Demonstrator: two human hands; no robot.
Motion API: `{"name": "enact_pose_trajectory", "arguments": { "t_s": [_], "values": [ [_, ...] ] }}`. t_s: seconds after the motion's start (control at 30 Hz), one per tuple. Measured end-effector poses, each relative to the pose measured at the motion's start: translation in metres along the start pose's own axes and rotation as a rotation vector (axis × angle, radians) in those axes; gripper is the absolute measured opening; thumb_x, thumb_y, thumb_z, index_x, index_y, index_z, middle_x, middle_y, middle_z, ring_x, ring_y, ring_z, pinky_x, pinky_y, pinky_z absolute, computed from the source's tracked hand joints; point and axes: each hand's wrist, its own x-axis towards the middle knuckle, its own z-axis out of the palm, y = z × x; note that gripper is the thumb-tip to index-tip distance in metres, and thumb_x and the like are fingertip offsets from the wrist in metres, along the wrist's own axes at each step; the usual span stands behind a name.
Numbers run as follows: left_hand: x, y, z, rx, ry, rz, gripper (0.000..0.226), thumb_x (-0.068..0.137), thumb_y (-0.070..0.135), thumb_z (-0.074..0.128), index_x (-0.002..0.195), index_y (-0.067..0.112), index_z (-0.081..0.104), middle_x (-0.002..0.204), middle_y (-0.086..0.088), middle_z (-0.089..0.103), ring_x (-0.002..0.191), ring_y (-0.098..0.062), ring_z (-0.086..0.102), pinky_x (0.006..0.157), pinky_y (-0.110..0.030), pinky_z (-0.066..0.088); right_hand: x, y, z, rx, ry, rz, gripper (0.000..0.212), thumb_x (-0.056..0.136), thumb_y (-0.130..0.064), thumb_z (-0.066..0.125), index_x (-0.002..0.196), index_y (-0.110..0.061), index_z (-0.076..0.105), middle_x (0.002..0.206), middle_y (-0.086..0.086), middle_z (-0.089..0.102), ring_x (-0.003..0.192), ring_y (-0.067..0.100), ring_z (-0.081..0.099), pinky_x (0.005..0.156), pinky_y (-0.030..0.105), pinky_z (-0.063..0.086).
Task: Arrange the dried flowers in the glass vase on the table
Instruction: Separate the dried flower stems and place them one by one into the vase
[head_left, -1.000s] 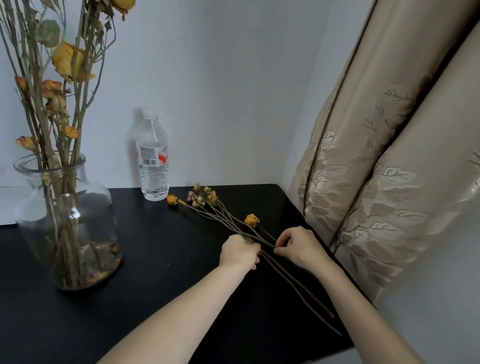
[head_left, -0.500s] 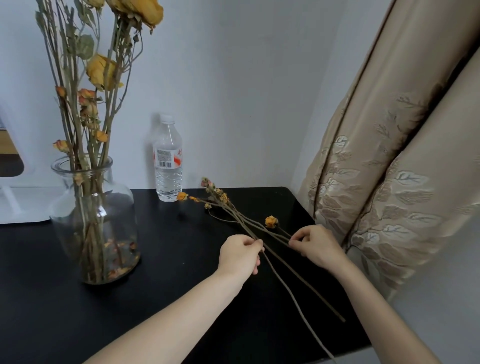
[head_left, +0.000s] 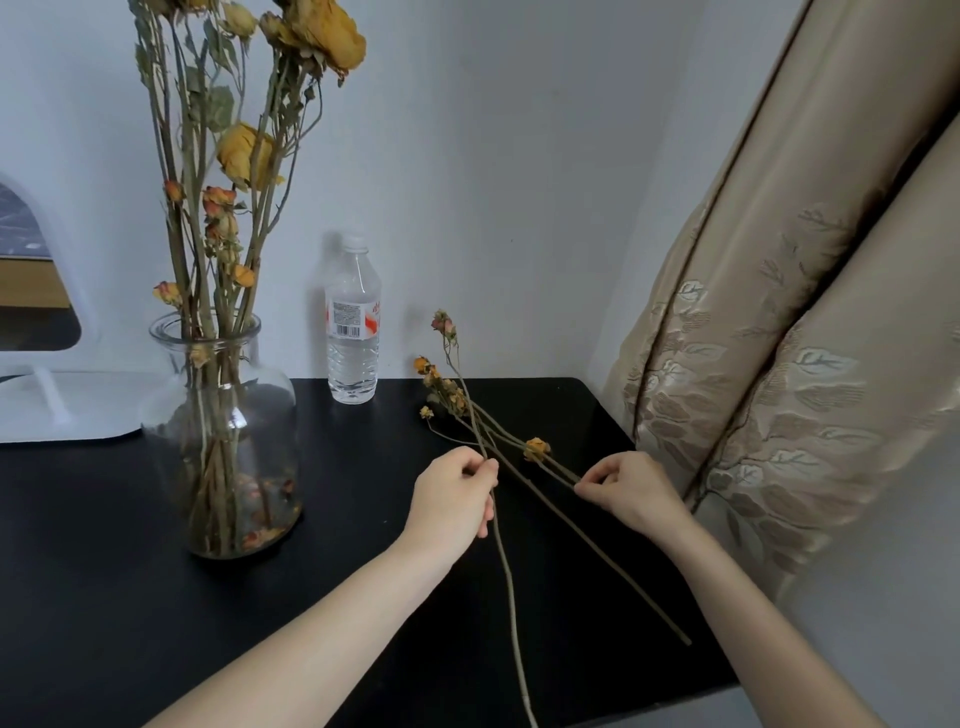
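Sorting loose stems (head_left: 511, 587) mid-frame, left hand (head_left: 454, 499) pinches one, right hand (head_left: 631, 488) pinches another; next likely needs lifting one into the vase (head_left: 223, 441), left.

A home room corner: beige embroidered curtain (head_left: 779, 364), black table (head_left: 130, 597) against a plain white wall (head_left: 493, 156), water bottle (head_left: 353, 332).

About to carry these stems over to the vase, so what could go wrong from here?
1. The left hand pinches one stem that crosses the other stems; lifting may snag or snap them.
2. The bottle stands right behind the flower heads; a swing could tip it.
3. The vase is already crowded with tall stems; pushing more in may shed petals.
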Motion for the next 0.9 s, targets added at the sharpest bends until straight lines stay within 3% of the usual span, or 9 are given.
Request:
{"name": "enact_pose_trajectory", "arguments": {
  "t_s": [0.33, 0.5, 0.67, 0.9],
  "values": [
    [0.003, 0.001, -0.036, 0.162, -0.001, 0.15, 0.022, 0.094, 0.022, 0.048, 0.08, 0.008, 0.057, 0.043, 0.005, 0.047, 0.031, -0.001, 0.042, 0.046, -0.01, 0.043, 0.0, 0.0, 0.004, 0.046, 0.122, -0.071, 0.01, 0.087, -0.024, 0.064, 0.077, -0.022, 0.068, 0.042, -0.01, 0.052, 0.047, 0.001, 0.051, 0.051, 0.018, 0.037],
    [0.005, 0.001, -0.044, 0.198, 0.001, 0.171, 0.021, 0.094, 0.023, 0.048, 0.077, 0.013, 0.055, 0.041, 0.005, 0.046, 0.032, -0.002, 0.043, 0.045, -0.008, 0.043, 0.002, -0.002, 0.006, 0.219, 0.147, -0.053, 0.015, 0.085, -0.023, 0.067, 0.07, -0.025, 0.065, 0.039, -0.012, 0.049, 0.045, 0.001, 0.047, 0.049, 0.014, 0.034],
    [0.002, 0.0, -0.044, 0.224, -0.024, 0.166, 0.02, 0.094, 0.023, 0.048, 0.079, 0.013, 0.056, 0.042, 0.005, 0.047, 0.032, -0.002, 0.044, 0.05, -0.014, 0.045, -0.001, -0.005, 0.01, 0.44, 0.089, 0.023, 0.01, 0.088, -0.025, 0.063, 0.084, -0.019, 0.07, 0.059, -0.009, 0.057, 0.056, 0.003, 0.051, 0.053, 0.016, 0.036],
    [0.0, -0.002, -0.045, 0.231, -0.043, 0.153, 0.022, 0.094, 0.023, 0.048, 0.081, 0.009, 0.058, 0.04, 0.005, 0.046, 0.033, -0.003, 0.043, 0.051, -0.017, 0.04, -0.003, -0.015, 0.011, 0.596, 0.024, 0.102, 0.022, 0.089, -0.027, 0.06, 0.093, -0.007, 0.068, 0.057, -0.006, 0.05, 0.049, 0.005, 0.042, 0.046, 0.016, 0.036]
  ]
}}
